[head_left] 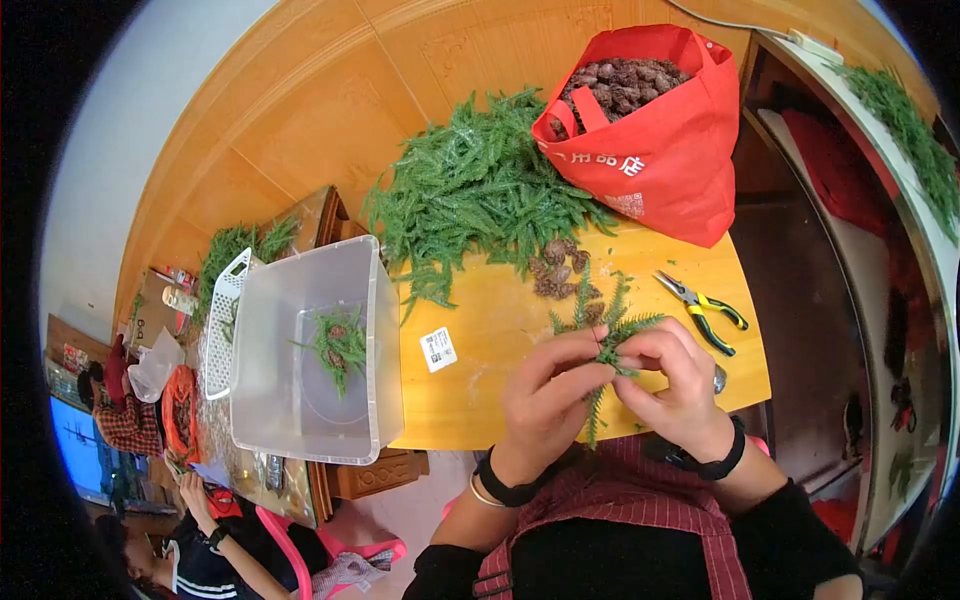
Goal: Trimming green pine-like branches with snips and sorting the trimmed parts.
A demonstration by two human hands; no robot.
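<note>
Above the near edge of the yellow table (480, 400), both my hands pinch a bunch of green pine sprigs (625, 325), which looks artificial. My left hand (540, 405) has its thumb and fingertips closed at the left of the stems. From the other side, the fingertips of my right hand (680, 390) press on the same spot where the sprigs meet. Needled tips fan out above and below my fingers. Just beyond lie several brown pine cones (556, 272). Long-nose pliers (705, 312) with yellow and black handles rest to the right, jaws toward the far side.
A big heap of green sprigs (470, 190) covers the table's back, beside a red bag (670, 160) full of pine cones. At left, a clear plastic bin (385, 400) holds one sprig with a cone (340, 348). A white label (437, 349) lies between. Another person's arm (240, 560) shows lower left.
</note>
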